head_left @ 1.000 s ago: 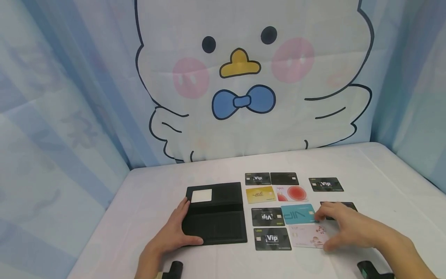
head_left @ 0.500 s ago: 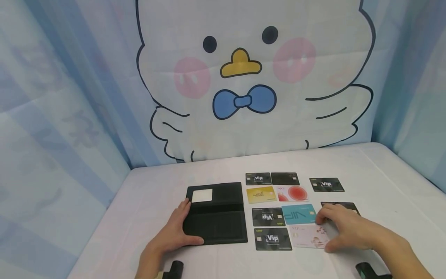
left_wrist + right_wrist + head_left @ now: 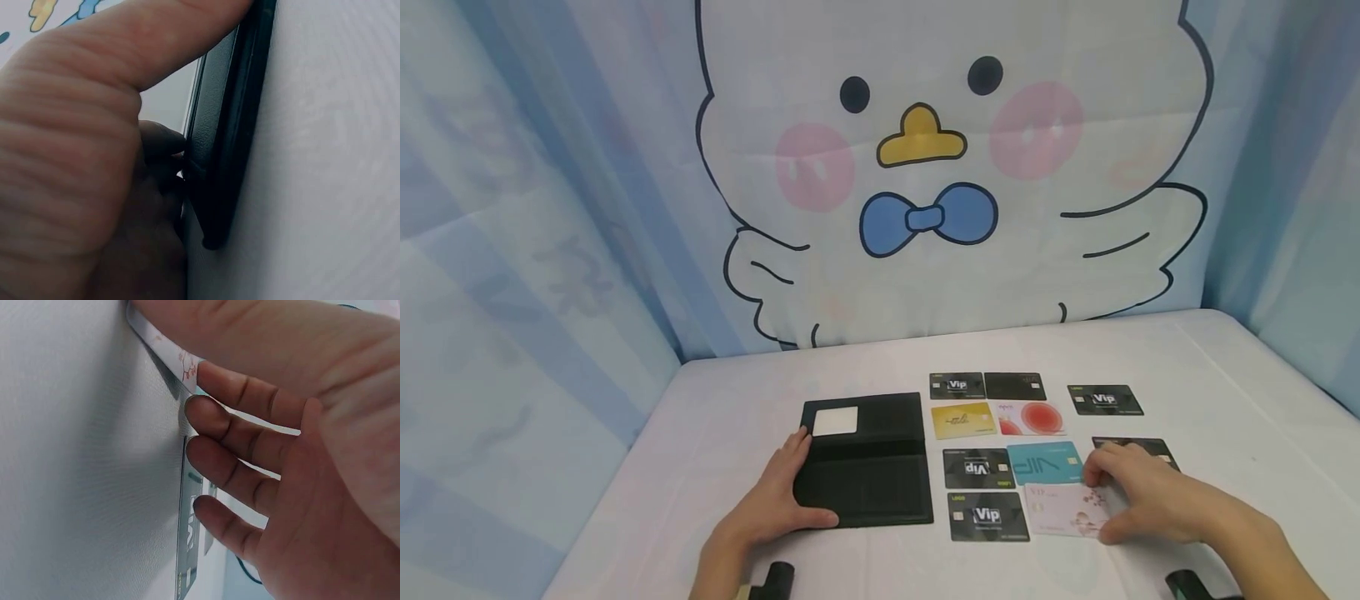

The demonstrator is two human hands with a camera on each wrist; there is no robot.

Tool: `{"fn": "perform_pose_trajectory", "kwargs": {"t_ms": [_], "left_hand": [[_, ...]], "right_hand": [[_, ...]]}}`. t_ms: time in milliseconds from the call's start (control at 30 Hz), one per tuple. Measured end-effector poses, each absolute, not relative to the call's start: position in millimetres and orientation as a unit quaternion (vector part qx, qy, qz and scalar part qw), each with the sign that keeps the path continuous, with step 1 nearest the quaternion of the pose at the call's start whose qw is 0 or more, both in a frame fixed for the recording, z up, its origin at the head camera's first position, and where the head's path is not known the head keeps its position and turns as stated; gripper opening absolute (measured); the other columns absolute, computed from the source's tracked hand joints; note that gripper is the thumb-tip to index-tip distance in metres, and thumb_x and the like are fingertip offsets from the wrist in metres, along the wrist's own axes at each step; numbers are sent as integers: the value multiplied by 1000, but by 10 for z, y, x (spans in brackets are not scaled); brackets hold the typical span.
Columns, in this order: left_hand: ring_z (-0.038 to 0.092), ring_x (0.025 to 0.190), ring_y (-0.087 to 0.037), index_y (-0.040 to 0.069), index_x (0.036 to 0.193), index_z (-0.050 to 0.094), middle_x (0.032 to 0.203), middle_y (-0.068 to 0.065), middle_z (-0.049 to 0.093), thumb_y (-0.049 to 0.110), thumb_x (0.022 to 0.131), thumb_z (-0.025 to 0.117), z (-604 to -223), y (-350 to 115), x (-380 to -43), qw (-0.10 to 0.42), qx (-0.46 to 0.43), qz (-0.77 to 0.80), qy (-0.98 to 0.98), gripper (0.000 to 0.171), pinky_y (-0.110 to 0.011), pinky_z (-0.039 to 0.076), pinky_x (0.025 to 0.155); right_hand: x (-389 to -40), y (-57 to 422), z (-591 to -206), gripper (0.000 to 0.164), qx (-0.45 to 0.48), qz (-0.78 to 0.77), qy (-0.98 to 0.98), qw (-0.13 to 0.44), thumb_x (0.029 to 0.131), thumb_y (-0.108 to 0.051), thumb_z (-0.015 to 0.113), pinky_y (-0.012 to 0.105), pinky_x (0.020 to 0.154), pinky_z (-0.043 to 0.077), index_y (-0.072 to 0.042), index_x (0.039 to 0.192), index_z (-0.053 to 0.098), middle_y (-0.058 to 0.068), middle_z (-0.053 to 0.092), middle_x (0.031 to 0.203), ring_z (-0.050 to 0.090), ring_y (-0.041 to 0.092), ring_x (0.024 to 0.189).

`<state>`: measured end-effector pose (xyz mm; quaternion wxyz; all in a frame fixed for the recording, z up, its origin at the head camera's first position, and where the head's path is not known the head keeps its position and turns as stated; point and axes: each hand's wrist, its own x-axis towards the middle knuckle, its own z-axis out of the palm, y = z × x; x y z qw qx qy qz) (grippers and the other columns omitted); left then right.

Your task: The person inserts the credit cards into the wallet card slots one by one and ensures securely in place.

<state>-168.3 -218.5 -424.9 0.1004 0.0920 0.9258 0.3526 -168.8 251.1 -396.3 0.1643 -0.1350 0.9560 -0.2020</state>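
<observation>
Hardly anything has shifted since the earlier frame: right hand [image 3: 1161, 504] stays at the right end of the pale pink plastic card with red blossom print [image 3: 1058, 510]; view drifted a touch. Thumb at the card's near edge, index finger toward its far edge, so a pinch; right-wrist view shows the card slanting off the white cloth-covered table [image 3: 1255, 483]. Likely means grip is set, card not yet clear of the layout. Card sits near side, right of a black rectangular Vip card [image 3: 988, 529], just nearer than the teal rectangular VIP card [image 3: 1047, 461]; fingertip contact with teal, can't tell. Left hand [image 3: 778, 492] spread, unmoved, steadying the black leather-look wallet [image 3: 868, 492] along its left side; wallet lies unfolded left of the cards.
</observation>
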Motion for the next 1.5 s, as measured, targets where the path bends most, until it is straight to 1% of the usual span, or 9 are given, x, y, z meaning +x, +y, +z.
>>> {"fn": "perform_pose_trajectory", "kwargs": {"t_ms": [100,300,433,533,733,900,1200,1300,1500], "left_hand": [[4,150,-46,-3,158,23,166,-21,13,44,71,91,-4249,-2183,-1688,102,90,352,926,121,-63,12,119],[5,150,-47,-4,158,23,166,-21,13,43,71,91,-4243,-2185,-1686,102,94,354,925,120,-63,11,119],[5,150,-47,-4,158,23,166,-22,14,43,71,91,-4240,-2186,-1685,101,99,354,925,119,-63,11,119],[5,150,-46,-4,158,23,166,-22,14,43,71,90,-4241,-2187,-1685,100,100,353,925,119,-62,11,119],[5,151,-45,-4,158,23,166,-22,14,44,72,90,-4243,-2192,-1680,100,100,352,925,119,-62,10,119],[6,150,-46,-4,158,23,166,-22,14,44,72,90,-4248,-2194,-1682,100,100,350,926,119,-62,11,119],[6,150,-46,-3,158,23,166,-21,14,45,71,91,-4245,-2180,-1686,100,86,345,930,120,-63,12,119],[6,150,-46,-3,158,23,166,-21,14,45,71,90,-4243,-2179,-1682,101,86,345,929,120,-63,12,119],[6,151,-46,-3,158,24,166,-21,14,45,72,90,-4246,-2179,-1678,99,92,343,929,119,-62,12,119]], "right_hand": [[-1683,2507,-3964,53,-132,-208,955,167,64,-30,96,46,80,46,-14,98,59,-2,54,92,47,22,92],[-1674,2494,-3966,55,-132,-221,951,172,64,-28,97,38,72,43,-13,98,56,-1,52,85,49,19,84],[-1654,2498,-3976,57,-122,-249,943,184,64,-22,96,31,65,40,-12,100,54,2,50,82,50,19,79],[-1643,2503,-3984,57,-114,-264,938,191,65,-18,95,29,62,38,-12,103,52,4,49,80,50,19,76],[-1641,2502,-3997,55,-107,-271,936,199,67,-15,93,29,61,39,-11,106,54,4,50,80,50,19,75],[-1639,2509,-4000,57,-111,-276,933,200,66,-16,94,28,61,38,-9,107,54,4,50,81,50,20,75],[-1647,2508,-3966,57,-117,-286,930,200,67,-17,94,28,61,38,-9,108,55,5,49,81,50,20,77],[-1655,2511,-3957,58,-115,-288,929,202,67,-19,94,28,62,39,-9,109,55,5,49,82,49,20,79],[-1662,2590,-3931,59,-139,-290,927,194,68,-22,94,27,62,39,-9,110,55,4,47,84,48,20,81]]}}
